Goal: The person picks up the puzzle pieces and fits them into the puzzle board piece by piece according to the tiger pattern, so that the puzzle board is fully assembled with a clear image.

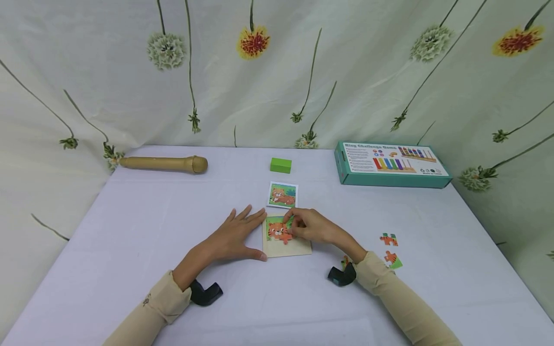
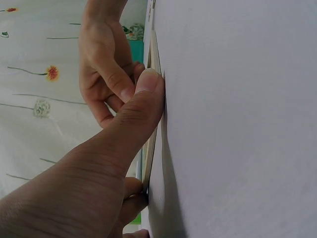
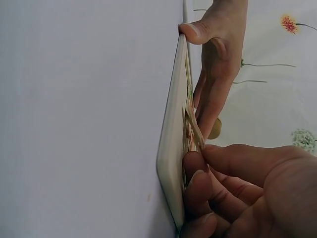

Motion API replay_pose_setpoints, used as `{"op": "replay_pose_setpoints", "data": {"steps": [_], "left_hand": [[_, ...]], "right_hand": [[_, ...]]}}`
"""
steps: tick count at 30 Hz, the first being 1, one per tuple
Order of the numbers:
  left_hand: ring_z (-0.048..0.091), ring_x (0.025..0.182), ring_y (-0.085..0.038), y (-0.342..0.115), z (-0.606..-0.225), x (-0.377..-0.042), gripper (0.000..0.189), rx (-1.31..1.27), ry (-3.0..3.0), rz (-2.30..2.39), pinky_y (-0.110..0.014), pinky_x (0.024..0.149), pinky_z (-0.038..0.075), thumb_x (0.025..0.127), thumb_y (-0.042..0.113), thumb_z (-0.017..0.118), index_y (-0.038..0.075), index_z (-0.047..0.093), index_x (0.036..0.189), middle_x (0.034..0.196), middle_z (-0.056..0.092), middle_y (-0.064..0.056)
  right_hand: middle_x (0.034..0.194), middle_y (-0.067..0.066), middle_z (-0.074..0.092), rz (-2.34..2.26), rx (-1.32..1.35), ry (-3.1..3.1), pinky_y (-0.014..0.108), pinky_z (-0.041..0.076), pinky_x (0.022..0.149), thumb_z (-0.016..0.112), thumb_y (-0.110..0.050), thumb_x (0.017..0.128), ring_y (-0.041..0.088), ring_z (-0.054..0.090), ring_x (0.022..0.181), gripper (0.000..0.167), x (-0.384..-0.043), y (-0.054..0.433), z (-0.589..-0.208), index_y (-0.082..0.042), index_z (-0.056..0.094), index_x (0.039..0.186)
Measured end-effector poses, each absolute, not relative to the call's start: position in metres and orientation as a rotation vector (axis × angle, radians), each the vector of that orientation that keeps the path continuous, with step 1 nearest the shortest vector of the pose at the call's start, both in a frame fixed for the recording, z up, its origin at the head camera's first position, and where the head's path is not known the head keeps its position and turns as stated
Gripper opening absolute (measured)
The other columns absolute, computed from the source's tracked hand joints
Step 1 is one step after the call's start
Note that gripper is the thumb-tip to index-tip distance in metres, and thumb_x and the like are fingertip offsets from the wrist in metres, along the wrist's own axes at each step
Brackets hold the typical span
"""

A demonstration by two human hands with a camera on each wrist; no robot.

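Note:
A shallow wooden puzzle board (image 1: 294, 249) lies in front of me, its upper part filled with pieces of an orange tiger on green. My left hand (image 1: 235, 235) is spread flat, its thumb and fingertips against the board's left edge. Over the right half of the board, my right hand (image 1: 313, 226) pinches a puzzle piece (image 3: 194, 126), which tilts up from the board in the right wrist view; the fingers hide part of it. Just beyond the board is a square tiger picture (image 1: 283, 195) with a white border.
Loose puzzle pieces lie at right: one with green (image 1: 388, 239), one striped (image 1: 393, 259), and one (image 1: 345, 262) partly hidden by my right wrist. Farther back are a green block (image 1: 280, 166), a teal game box (image 1: 398, 166) and a wooden stick (image 1: 160, 164).

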State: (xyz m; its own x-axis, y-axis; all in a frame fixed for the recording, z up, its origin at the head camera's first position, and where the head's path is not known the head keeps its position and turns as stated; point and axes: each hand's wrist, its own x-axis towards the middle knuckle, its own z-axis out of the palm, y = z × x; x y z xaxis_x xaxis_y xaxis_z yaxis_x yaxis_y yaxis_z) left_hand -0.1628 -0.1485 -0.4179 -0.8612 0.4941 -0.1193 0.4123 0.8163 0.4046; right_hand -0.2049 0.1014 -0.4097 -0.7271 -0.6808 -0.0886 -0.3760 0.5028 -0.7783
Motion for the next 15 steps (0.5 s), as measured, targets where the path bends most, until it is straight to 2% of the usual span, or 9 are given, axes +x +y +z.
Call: {"op": "replay_pose_setpoints", "data": {"steps": [15], "left_hand": [[0.004, 0.148, -0.029, -0.1493, -0.4198, -0.1636, 0.112, 0.713, 2.792, 0.537, -0.056, 0.117, 0.001, 0.066, 0.070, 0.072, 0.015, 0.026, 0.152, 0.158, 0.024, 0.000]], "right_hand": [[0.072, -0.002, 0.059, -1.045, -0.868, 2.435, 0.019, 0.037, 0.054, 0.060, -0.002, 0.090, 0.007, 0.048, 0.060, 0.021, -0.2004, 0.0972, -0.4098, -0.006, 0.061, 0.110]]}}
